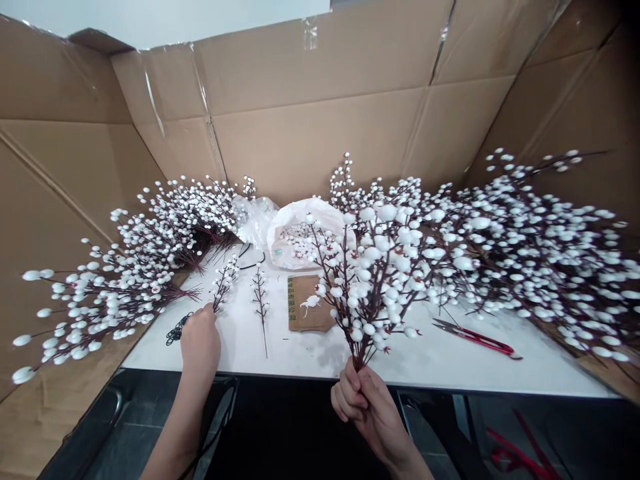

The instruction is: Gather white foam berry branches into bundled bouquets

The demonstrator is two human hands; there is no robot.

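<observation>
Tall cardboard walls (pixel 320 133) close in a white table (pixel 310 357) on three sides. Just above the near edge, the right hand (pixel 364 400) grips a bunch (pixel 363 275) of white-berried stems by its lower ends, fingers wrapped round them, berries upward. The left hand (pixel 201 339) rests at the table's left part, beside some black rings (pixel 176 330); a short sprig (pixel 226 280) rises at its fingertips, but the fingers are turned away, so I cannot tell whether they pinch it. A second sprig (pixel 261 303) lies between the hands, near a cardboard square (pixel 303 321). Behind that square sits a white bag (pixel 295 213) with berries inside. Red-handled scissors (pixel 485 341) lie to the right. Heaps of berry stems (pixel 525 247) line both sides.
</observation>
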